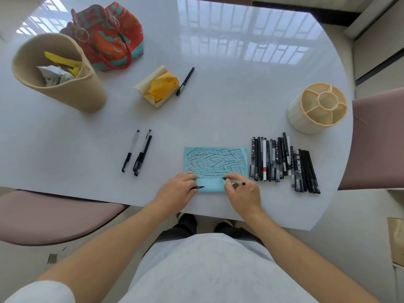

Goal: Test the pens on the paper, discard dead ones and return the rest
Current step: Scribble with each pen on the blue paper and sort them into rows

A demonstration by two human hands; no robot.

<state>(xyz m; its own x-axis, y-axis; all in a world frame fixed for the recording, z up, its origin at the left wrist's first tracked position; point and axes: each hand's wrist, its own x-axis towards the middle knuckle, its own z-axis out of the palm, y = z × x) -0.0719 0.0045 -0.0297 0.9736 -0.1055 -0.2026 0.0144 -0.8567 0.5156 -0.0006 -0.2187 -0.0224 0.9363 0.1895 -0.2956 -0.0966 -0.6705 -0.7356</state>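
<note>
1. Blue paper (215, 162) lies flat near the tabletop's (218, 84) front edge, roughly centre. Upper part is covered in black strokes with a few red ones; lower strip is mostly unmarked.
2. Right hand (242, 194) is at the paper's lower right corner. Its fingers pinch a pen (235, 182), tip down on the paper, barrel angled right.
3. Left hand (177, 191) rests on the paper's lower left corner, fingertips pressing the sheet. A pen cap (197, 188) is held under its fingers, dark clip sticking out to the right over the paper.
4. Row of pens (284, 164), black and white barrels, capped, lies side by side just right of the paper, running toward the tabletop's right edge. One has a red band.
5. Cream pen holder (318, 108), round with divided compartments, stands behind that row near the right edge. No pens visible in it.
6. Three black pens (140, 153) lie left of the paper, well apart from it: one alone, two touching.
7. Single black pen (185, 81) lies further back, mid-tabletop, just beside a yellow tissue pack (157, 86) with a tissue sticking up.
8. Tan cylindrical bin (58, 73) stands toward the back left corner, holding crumpled white paper and a yellow wrapper.
9. Orange and teal patterned handbag (109, 33) sits behind the bin, touching it.
</note>
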